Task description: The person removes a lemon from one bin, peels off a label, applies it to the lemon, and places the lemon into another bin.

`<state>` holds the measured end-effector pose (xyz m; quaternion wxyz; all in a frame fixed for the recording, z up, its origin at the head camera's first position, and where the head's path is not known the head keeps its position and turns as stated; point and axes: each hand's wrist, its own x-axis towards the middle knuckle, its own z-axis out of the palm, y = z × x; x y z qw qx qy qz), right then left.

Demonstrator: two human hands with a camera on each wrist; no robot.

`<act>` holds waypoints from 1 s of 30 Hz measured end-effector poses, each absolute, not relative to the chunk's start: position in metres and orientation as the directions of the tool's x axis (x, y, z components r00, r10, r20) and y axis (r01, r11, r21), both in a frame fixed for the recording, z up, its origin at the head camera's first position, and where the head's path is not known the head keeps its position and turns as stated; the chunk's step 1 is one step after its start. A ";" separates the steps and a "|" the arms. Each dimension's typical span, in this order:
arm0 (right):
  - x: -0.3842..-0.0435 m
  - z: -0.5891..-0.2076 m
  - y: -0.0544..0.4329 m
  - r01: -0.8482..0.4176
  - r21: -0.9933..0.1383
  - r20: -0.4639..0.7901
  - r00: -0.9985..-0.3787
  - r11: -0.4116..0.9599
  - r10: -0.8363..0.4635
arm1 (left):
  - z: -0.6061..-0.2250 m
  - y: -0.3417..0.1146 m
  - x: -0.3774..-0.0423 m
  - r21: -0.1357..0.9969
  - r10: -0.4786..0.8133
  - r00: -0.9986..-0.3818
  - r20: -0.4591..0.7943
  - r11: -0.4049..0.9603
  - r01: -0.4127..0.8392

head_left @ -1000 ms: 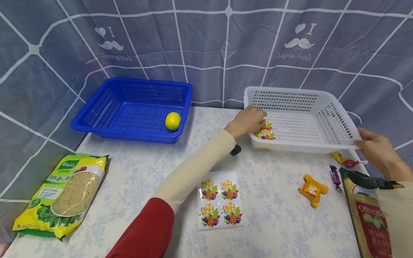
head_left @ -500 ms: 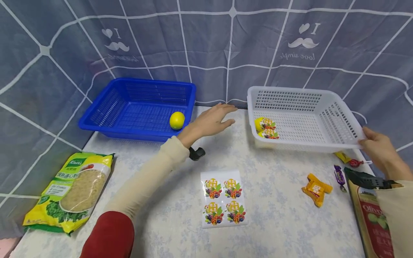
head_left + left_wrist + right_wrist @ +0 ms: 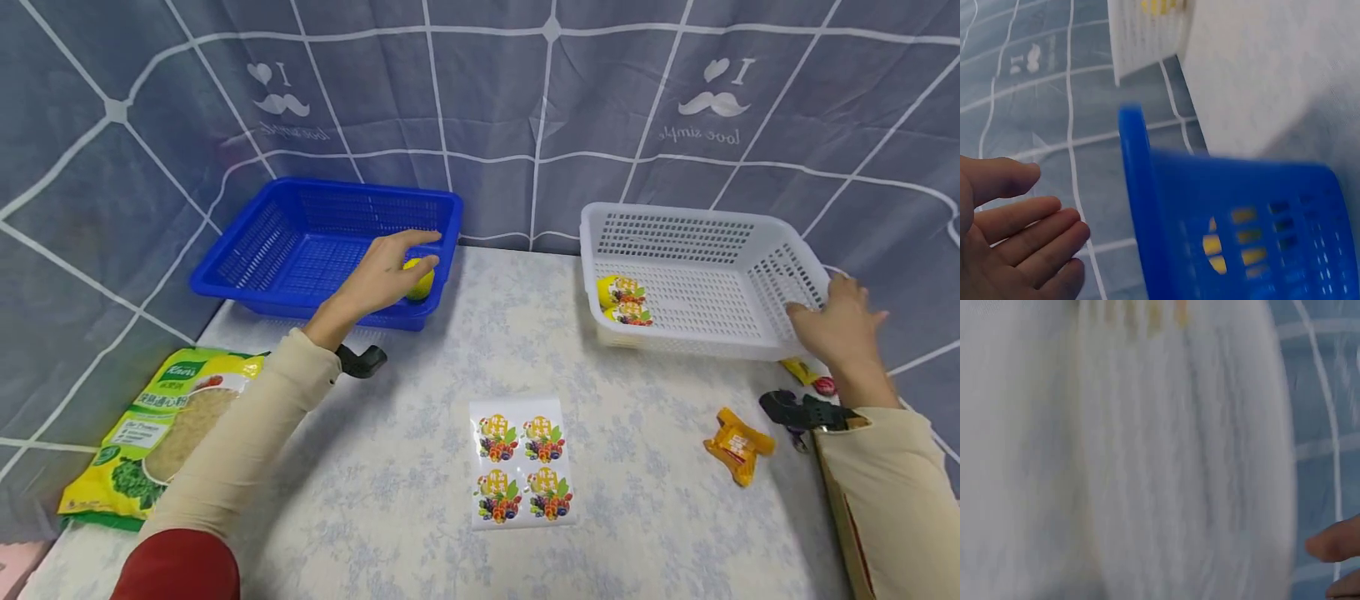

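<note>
My left hand (image 3: 384,273) hovers over the right end of the blue basket (image 3: 247,286), its fingers extended and holding nothing. Just beneath it lies a yellow lemon (image 3: 422,283), partly covered by the hand; yellow also shows through the blue basket's slots in the left wrist view. At the right end of the white basket (image 3: 690,340), my right hand (image 3: 842,327) has its thumb and fingers spread, with the thumb overlapping the rim. In the right wrist view the fingers (image 3: 1338,542) are apart from the basket wall. Two stickered lemons (image 3: 621,290) lie at the white basket's left end.
A sheet of fruit stickers (image 3: 522,462) lies mid-table. An orange-wrapped snack (image 3: 738,446) is right of it. Small candies (image 3: 799,371) and a brown packet (image 3: 843,508) lie beneath the right arm. A yellow Knorr bag (image 3: 161,433) is at left. A patterned curtain (image 3: 502,108) hangs behind.
My left hand has left the stickered lemons in the white basket and swung left to the blue basket. The right hand has let go of the white basket's corner and turned.
</note>
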<state>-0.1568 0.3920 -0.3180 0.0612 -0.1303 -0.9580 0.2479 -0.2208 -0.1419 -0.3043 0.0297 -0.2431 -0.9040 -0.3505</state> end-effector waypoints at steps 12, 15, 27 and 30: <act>-0.183 -0.302 0.211 -0.152 -0.684 0.122 -0.988 0.714 -0.094 | -0.292 -0.165 -0.246 0.585 0.330 -0.943 0.040 0.757 0.290; -0.191 -0.308 0.168 -0.205 -0.686 0.097 -0.977 0.698 -0.192 | -0.288 -0.164 -0.257 0.574 0.325 -0.944 -0.063 0.785 0.232; -0.213 -0.331 0.063 -0.161 -0.769 -0.075 -0.938 0.619 -0.337 | -0.291 -0.155 -0.284 0.402 0.313 -0.796 -0.518 0.910 0.096; -0.216 -0.335 0.051 -0.141 -0.783 -0.097 -0.934 0.605 -0.344 | -0.297 -0.149 -0.287 0.444 0.305 -0.771 -0.559 0.895 0.032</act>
